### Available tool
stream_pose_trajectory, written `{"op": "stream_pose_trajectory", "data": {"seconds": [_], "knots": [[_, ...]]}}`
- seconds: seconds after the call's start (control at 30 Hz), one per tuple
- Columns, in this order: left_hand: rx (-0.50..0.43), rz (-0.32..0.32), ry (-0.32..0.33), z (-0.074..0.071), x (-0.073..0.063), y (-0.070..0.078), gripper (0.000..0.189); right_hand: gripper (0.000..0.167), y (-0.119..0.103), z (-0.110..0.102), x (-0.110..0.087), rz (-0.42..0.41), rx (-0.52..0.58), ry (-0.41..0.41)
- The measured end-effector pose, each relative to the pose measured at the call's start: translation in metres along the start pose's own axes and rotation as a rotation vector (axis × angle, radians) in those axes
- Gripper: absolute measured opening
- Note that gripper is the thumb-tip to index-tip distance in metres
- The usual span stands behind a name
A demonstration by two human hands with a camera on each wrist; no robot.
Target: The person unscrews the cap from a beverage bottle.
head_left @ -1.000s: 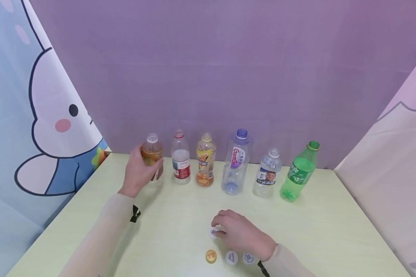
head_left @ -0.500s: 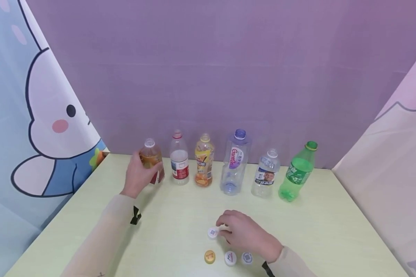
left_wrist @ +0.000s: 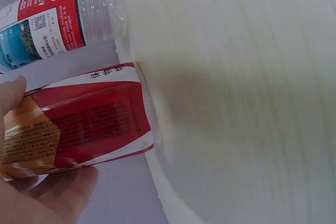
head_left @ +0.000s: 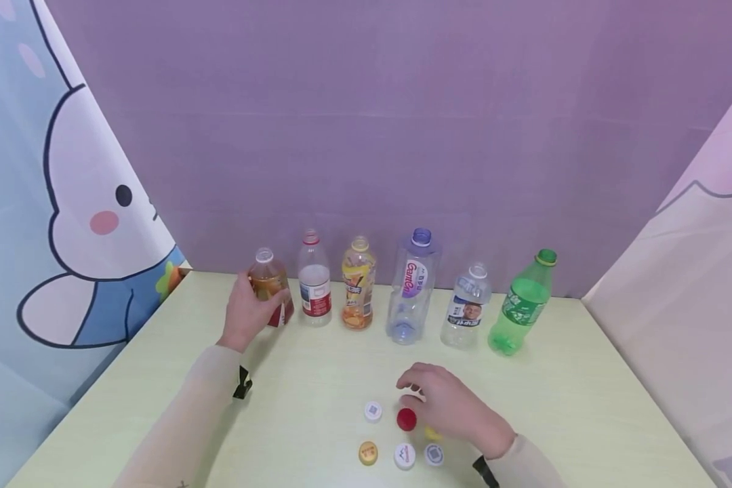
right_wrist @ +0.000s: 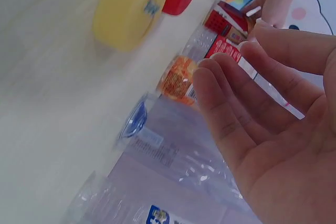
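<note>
At the left end of the row, my left hand grips an uncapped bottle with a red and brown label, thumb on one side and fingers on the other. It stands nearly upright, its base at the tabletop. My right hand hovers over the bottle caps, fingers loosely bent and apart, holding nothing. Nearest to it are a red cap and a yellow cap, partly hidden by the hand in the head view. Left of them lies a white cap. In front are a gold cap and two white caps.
Rightward along the back stand uncapped bottles: a red-and-white-labelled one, an orange-and-yellow one, a tall bluish one, a clear one and a green one. A purple cloth hangs behind the table.
My left hand has lowered the red-and-brown-labelled bottle a little. My right hand has let go of the white cap and drawn back to the right, uncovering the red cap and part of the yellow one.
</note>
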State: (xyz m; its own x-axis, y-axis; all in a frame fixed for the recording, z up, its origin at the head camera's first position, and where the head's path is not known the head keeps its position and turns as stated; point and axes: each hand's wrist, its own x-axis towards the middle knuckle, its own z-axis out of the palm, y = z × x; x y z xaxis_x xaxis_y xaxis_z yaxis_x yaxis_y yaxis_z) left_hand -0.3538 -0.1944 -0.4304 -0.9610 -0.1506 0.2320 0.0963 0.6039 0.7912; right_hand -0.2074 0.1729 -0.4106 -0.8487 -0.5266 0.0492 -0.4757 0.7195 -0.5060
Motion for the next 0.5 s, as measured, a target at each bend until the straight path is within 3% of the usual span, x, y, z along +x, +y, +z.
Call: {"op": "stream_pose_trajectory", "data": {"seconds": [0.13,0.27,0.4,0.5], "knots": [[0.048,-0.043,-0.031,-0.001,-0.004,0.003,0.093,0.019,0.005,-0.005,-0.001,0.018,0.003,0.035],[0.162,-0.075,-0.025,-0.003,-0.011,0.007,0.102,0.02,0.007,-0.011,-0.002,0.088,0.017,0.071],[0.285,-0.017,0.078,-0.004,-0.019,0.012,0.112,0.022,0.009,-0.016,-0.002,0.16,0.007,0.159],[0.313,0.094,0.178,-0.002,-0.028,0.019,0.104,0.027,0.011,-0.019,-0.002,0.174,-0.035,0.252]]}}
